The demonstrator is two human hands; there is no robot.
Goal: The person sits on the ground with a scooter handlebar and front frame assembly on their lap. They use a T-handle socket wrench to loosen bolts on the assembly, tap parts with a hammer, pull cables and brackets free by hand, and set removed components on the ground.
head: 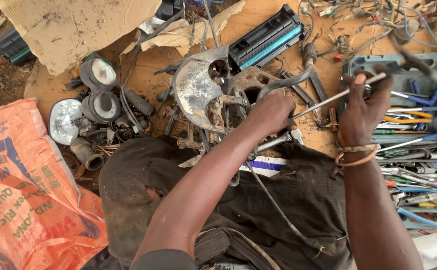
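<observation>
With my left hand [271, 114] clamped on the handlebar [286, 82] and my right hand [361, 112] closed round the metal rod [328, 99], I judge I'm mid-levering; next calls for steady pressure.

The hammer head [418, 62] is smeared by motion blur. The orange sack [23, 200] and the toolbox [418, 150] are cut off by the left and right edges.

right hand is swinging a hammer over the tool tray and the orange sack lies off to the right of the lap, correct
Not quite. The head view shows the orange sack on the left of the lap, not the right. The rest holds: the right hand holds a hammer over the tool tray.
</observation>
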